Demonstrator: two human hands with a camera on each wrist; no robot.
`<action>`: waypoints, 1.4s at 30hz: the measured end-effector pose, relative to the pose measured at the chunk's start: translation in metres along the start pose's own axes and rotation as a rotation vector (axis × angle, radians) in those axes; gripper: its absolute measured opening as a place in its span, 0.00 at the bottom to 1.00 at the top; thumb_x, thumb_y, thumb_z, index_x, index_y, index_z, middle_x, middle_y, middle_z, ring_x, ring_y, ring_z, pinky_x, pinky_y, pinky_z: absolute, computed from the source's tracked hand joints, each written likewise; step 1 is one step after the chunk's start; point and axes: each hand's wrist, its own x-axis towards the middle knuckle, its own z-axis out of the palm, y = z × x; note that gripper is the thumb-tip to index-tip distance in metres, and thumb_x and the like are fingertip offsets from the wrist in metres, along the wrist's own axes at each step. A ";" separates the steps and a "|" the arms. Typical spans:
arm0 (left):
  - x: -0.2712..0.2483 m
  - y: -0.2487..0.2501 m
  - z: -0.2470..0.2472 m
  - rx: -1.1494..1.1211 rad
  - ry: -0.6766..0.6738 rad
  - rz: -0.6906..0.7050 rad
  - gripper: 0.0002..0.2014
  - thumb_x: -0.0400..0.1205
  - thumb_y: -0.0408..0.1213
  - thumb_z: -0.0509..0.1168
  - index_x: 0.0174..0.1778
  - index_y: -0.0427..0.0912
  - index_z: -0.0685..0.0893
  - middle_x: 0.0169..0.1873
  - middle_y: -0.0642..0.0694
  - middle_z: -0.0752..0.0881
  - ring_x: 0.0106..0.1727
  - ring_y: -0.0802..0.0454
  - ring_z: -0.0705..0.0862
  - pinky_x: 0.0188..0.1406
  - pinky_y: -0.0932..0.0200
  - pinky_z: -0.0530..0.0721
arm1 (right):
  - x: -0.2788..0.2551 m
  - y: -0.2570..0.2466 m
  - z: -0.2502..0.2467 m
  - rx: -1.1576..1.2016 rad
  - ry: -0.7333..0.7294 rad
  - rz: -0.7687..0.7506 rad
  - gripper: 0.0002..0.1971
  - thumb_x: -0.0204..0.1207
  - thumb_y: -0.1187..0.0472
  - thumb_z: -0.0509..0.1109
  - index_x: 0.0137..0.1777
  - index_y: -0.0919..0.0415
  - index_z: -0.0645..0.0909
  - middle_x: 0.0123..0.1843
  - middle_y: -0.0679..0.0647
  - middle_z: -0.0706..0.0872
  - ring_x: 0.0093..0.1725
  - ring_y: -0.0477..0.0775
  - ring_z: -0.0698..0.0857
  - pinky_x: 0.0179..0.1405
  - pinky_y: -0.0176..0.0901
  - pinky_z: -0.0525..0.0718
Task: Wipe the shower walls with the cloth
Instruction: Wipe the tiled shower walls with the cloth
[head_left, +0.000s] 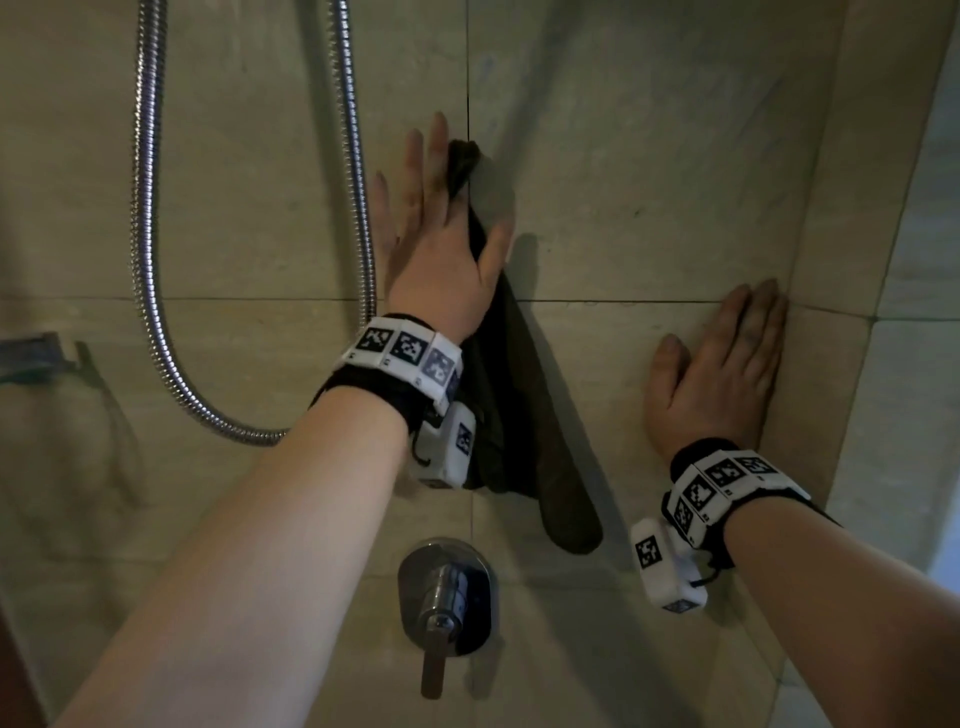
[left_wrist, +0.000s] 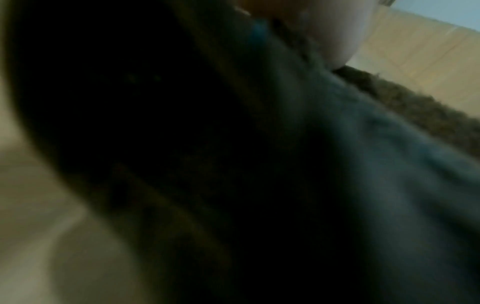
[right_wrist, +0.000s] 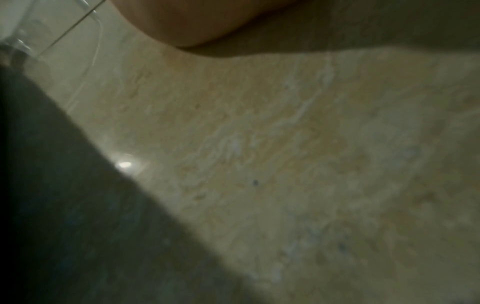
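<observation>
Left hand (head_left: 441, 244) flat, pressing cloth (head_left: 511, 415) to wall (head_left: 649, 156) above the tap (head_left: 444, 597); cloth's long axis hangs downward; right hand (head_left: 719, 369) flat, empty, right of cloth

Both forearms are raised — the left hand (head_left: 441, 249) is pressed flat, fingers straight; the right hand (head_left: 719, 371) is laid flat, fingers together.

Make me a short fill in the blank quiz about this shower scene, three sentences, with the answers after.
1. The dark hanging cloth is pressed to the beige tiled wall by the person's ____ hand.
2. The right hand lies flat on the wall and holds ____.
3. The ribbed metal shower hose hangs to the ____ of the left hand.

Answers: left; nothing; left
</observation>
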 end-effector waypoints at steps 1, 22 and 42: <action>0.001 0.007 0.000 -0.015 -0.002 -0.010 0.32 0.87 0.57 0.41 0.79 0.40 0.70 0.85 0.46 0.40 0.85 0.46 0.37 0.81 0.45 0.31 | 0.000 0.000 0.000 -0.001 0.001 -0.002 0.36 0.82 0.46 0.46 0.83 0.72 0.49 0.84 0.70 0.50 0.84 0.66 0.49 0.82 0.47 0.37; 0.042 0.010 -0.010 -0.066 0.040 0.045 0.32 0.86 0.59 0.42 0.83 0.45 0.64 0.86 0.52 0.42 0.85 0.42 0.37 0.81 0.40 0.34 | 0.000 0.002 0.003 0.021 0.006 0.001 0.37 0.82 0.45 0.46 0.83 0.70 0.48 0.85 0.68 0.50 0.84 0.63 0.48 0.81 0.44 0.35; 0.116 0.000 -0.031 0.009 0.048 0.080 0.34 0.86 0.61 0.41 0.86 0.47 0.52 0.86 0.44 0.41 0.85 0.43 0.38 0.82 0.41 0.35 | -0.002 0.005 0.005 0.072 0.040 -0.020 0.36 0.81 0.47 0.49 0.82 0.71 0.52 0.84 0.70 0.55 0.83 0.65 0.52 0.81 0.45 0.40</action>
